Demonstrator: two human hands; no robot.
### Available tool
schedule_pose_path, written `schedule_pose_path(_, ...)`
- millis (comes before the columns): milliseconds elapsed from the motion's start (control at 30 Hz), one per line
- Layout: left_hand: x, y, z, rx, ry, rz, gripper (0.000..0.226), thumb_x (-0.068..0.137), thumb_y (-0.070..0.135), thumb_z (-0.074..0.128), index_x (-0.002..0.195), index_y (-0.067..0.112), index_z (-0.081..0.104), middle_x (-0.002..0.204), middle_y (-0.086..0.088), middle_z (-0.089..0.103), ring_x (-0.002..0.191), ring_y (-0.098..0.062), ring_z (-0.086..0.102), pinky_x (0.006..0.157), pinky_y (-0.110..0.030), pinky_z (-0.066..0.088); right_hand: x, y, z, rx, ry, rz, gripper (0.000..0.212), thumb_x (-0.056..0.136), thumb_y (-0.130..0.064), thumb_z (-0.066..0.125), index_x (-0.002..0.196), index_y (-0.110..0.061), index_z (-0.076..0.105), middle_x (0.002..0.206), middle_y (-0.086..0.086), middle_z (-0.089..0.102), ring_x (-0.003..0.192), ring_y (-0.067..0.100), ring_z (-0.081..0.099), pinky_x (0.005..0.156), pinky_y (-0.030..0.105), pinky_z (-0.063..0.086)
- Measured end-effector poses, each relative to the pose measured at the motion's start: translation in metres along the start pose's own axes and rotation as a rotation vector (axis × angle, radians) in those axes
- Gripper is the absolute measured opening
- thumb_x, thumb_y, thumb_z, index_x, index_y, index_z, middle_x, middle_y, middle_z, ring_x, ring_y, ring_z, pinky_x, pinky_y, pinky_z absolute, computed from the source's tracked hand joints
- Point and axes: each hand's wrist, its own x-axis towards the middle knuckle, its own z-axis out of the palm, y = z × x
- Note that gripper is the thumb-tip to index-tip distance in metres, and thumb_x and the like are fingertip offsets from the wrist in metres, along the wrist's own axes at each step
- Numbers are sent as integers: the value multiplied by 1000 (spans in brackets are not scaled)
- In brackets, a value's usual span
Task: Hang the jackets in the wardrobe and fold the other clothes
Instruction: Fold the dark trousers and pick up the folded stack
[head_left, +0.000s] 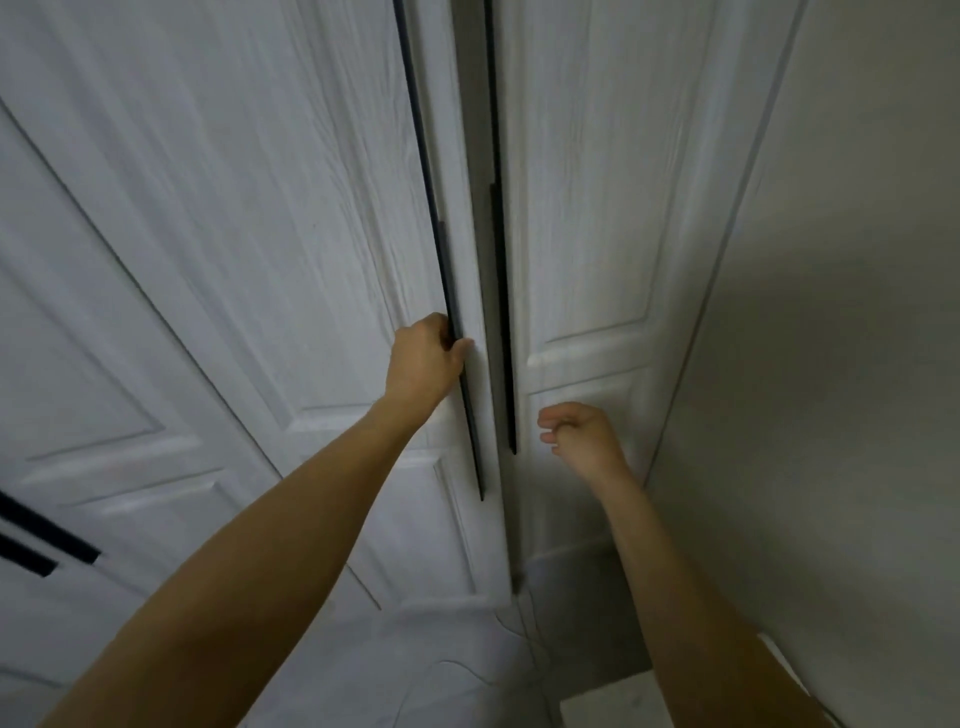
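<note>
Your left hand (423, 358) is wrapped around the long, thin black bar handle (457, 332) on the left white panelled wardrobe door (249, 218), with the fingers curled behind the bar and the thumb pressed on the door's edge strip just right of it. That door stands slightly ajar, showing a narrow dark gap between it and the right white panelled wardrobe door (587, 208).

Your right hand (579, 434) hovers in front of the right door's lower panel, fingers loosely curled and holding nothing. It sits just to the right of the lower end of that door's own black bar handle (506, 332) and does not touch it.

A plain white wall (831, 312) stands to the right of the wardrobe. At the lower left, two more black bar handles (47, 540) show on another white door. The pale floor (597, 701) shows at the bottom between your forearms.
</note>
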Motion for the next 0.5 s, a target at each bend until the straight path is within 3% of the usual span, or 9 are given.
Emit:
schedule_pose_path(133, 28, 2, 8, -15, 7, -38, 42, 93, 21, 67, 63, 15, 39, 58, 0, 46, 48, -9, 45, 37, -11, 30, 26, -11, 4, -8, -19, -41, 32, 87, 14, 43, 99, 0, 69, 111, 23, 69, 103, 36, 66, 86, 32, 50)
schedule_pose_path(300, 53, 3, 15, -11, 24, -86, 44, 93, 19, 67, 62, 16, 37, 59, -1, 45, 52, -13, 45, 48, -23, 37, 45, -32, 7, -9, -73, -92, 30, 92, 9, 44, 96, -9, 67, 102, 11, 68, 83, 17, 65, 67, 14, 47)
schedule_pose_path(500, 68, -3, 21, 16, 32, -98, 37, 93, 19, 67, 68, 12, 41, 61, 1, 44, 51, -10, 43, 45, -21, 31, 56, -50, 11, -32, -88, -121, 32, 92, 10, 42, 97, -10, 66, 100, 8, 67, 83, 16, 65, 70, 17, 48)
